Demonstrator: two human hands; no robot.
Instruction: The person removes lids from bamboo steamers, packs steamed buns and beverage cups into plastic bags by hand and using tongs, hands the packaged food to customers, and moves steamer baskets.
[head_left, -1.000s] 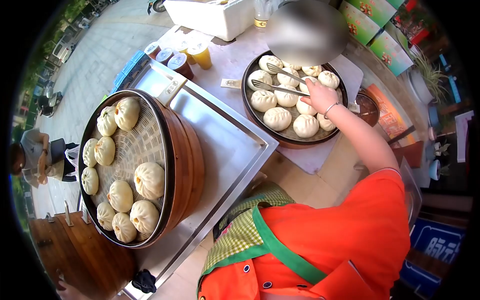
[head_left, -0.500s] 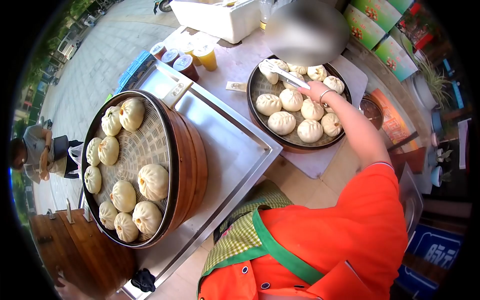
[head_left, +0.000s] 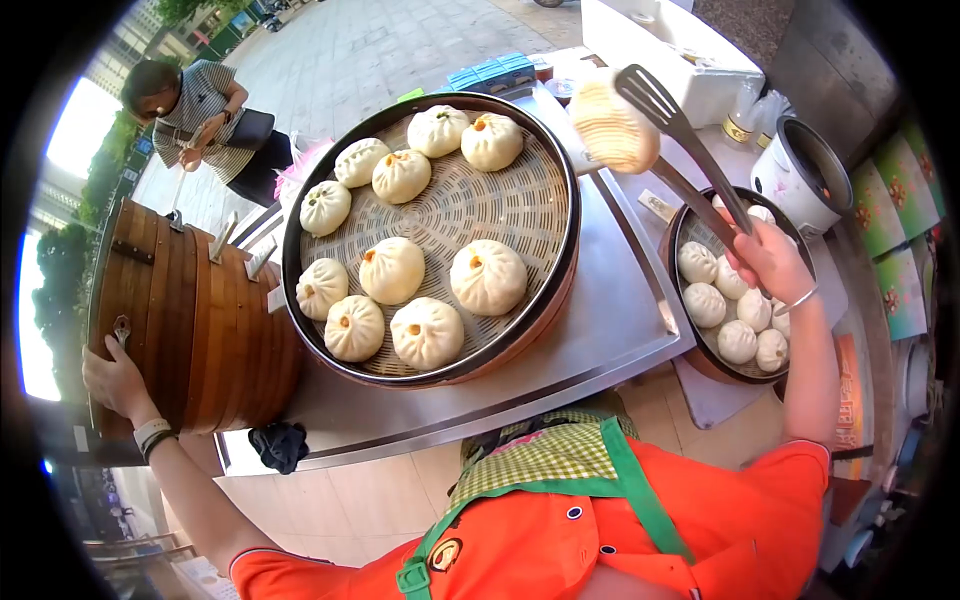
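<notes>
Raised between the two steamers, my right hand (head_left: 772, 262) is closed around long tongs (head_left: 690, 140) with a slotted tip. A bun (head_left: 612, 128) sits at the tongs' end, its ridged underside towards me. My left hand (head_left: 118, 382) grips the near side of a wooden steamer stack (head_left: 190, 310) by a metal fitting; some fingertips are hidden. Several pleated buns (head_left: 488, 277) rest around the large round steamer tray (head_left: 470, 215) in front of me, with bare mesh at its centre. More white buns (head_left: 738, 342) lie in the smaller steamer (head_left: 688, 350) at the right.
A metal counter (head_left: 620, 330) supports the large steamer. A black cloth (head_left: 279, 446) lies at its near left edge. Behind are a white foam box (head_left: 670, 60), a white bucket (head_left: 790, 185) and capped cups (head_left: 560, 90). A person (head_left: 215, 130) stands beyond the counter at the left.
My view has swung left. The tongs have risen out of the smaller steamer with a bun and moved towards the large one. My left hand now shows fully on the wooden stack.
</notes>
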